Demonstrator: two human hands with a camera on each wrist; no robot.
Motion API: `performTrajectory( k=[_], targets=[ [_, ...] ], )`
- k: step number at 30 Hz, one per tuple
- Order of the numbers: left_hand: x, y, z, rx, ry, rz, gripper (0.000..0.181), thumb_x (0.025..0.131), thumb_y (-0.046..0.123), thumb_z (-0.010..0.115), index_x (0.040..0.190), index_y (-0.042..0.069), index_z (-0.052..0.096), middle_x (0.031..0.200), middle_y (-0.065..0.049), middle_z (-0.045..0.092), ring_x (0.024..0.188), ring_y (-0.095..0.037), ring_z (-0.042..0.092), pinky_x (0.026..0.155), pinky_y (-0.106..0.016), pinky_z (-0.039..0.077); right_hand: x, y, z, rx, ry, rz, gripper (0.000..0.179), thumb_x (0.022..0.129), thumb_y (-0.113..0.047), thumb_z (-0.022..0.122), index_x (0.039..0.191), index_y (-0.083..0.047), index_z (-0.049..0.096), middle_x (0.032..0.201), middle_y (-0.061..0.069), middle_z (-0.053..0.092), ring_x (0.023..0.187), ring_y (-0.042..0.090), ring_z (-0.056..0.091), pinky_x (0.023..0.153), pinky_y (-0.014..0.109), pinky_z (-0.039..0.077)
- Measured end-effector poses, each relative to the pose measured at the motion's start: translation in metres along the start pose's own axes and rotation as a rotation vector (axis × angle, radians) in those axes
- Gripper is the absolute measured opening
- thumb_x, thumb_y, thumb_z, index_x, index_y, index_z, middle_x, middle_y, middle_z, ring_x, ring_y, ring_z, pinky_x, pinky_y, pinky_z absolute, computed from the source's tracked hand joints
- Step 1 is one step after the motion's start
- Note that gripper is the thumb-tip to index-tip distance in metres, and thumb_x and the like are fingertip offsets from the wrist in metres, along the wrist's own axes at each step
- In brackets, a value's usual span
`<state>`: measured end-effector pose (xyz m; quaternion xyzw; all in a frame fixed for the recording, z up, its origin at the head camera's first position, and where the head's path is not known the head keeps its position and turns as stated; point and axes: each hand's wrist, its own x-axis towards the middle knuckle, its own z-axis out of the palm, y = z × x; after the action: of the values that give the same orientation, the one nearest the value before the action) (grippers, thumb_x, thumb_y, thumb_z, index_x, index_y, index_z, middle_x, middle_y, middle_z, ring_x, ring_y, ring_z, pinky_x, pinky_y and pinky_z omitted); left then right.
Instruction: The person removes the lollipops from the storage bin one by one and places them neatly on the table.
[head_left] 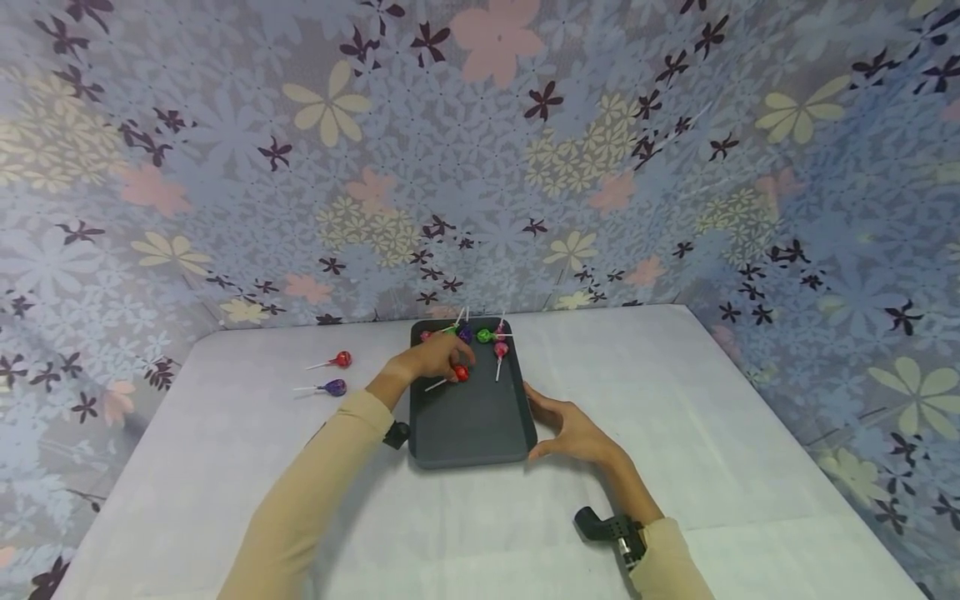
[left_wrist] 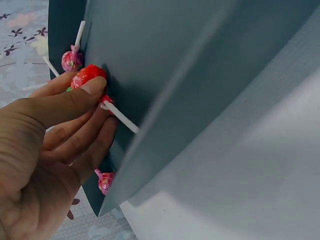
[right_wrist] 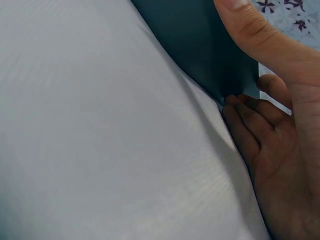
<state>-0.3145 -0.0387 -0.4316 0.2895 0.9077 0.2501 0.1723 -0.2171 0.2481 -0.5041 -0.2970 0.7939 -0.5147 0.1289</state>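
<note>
My left hand reaches over a dark grey tray and pinches a red lollipop by its wrapped head, between thumb and fingers. The lollipop's white stick points toward the tray's left side. At the right side of the tray, my right hand touches the edge with spread fingers, its thumb by the near corner. Toward the tray's far end lie several lollipops, among them a green one, a purple one and a pink one. My left hand partly covers that group.
Left of the tray, another red lollipop and a purple-blue lollipop lie on the white-covered table, sticks pointing left. A floral-patterned cloth rises behind the table and along its sides.
</note>
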Motion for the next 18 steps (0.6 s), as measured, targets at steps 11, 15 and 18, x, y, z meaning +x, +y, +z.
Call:
performTrajectory(
  k=[11,15,18],
  targets=[
    [-0.0018,-0.0046,0.0036,0.125,0.017,0.157,0.028,0.077,-0.002,0.077,0.105,-0.002,0.074,0.099,-0.013,0.074,0.094,-0.024,0.069,0.083,-0.032,0.055,-0.0012,-0.0018,-0.0001,-0.006,0.001,-0.001,0.111,0.067,-0.018,0.089,0.154,-0.004,0.021,0.161,0.015,0.019,0.144,0.034,0.029,0.113,0.039,0.029],
    [-0.0034,-0.0046,0.0045,0.073,0.016,0.163,0.027,0.078,-0.003,0.076,0.105,-0.002,0.073,0.099,-0.013,0.074,0.095,-0.023,0.070,0.082,-0.031,0.056,-0.0007,-0.0018,-0.0001,0.001,-0.006,0.002,0.111,0.068,-0.018,0.088,0.155,-0.004,0.020,0.161,0.014,0.018,0.145,0.034,0.028,0.113,0.039,0.029],
    [-0.0056,-0.0030,0.0034,0.044,0.019,0.186,0.028,0.080,-0.004,0.074,0.108,-0.004,0.072,0.102,-0.014,0.074,0.095,-0.024,0.070,0.081,-0.031,0.056,-0.0005,-0.0013,-0.0008,0.004,-0.005,-0.002,0.110,0.068,-0.018,0.088,0.154,-0.003,0.021,0.161,0.015,0.018,0.144,0.034,0.028,0.113,0.037,0.029]
  ],
)
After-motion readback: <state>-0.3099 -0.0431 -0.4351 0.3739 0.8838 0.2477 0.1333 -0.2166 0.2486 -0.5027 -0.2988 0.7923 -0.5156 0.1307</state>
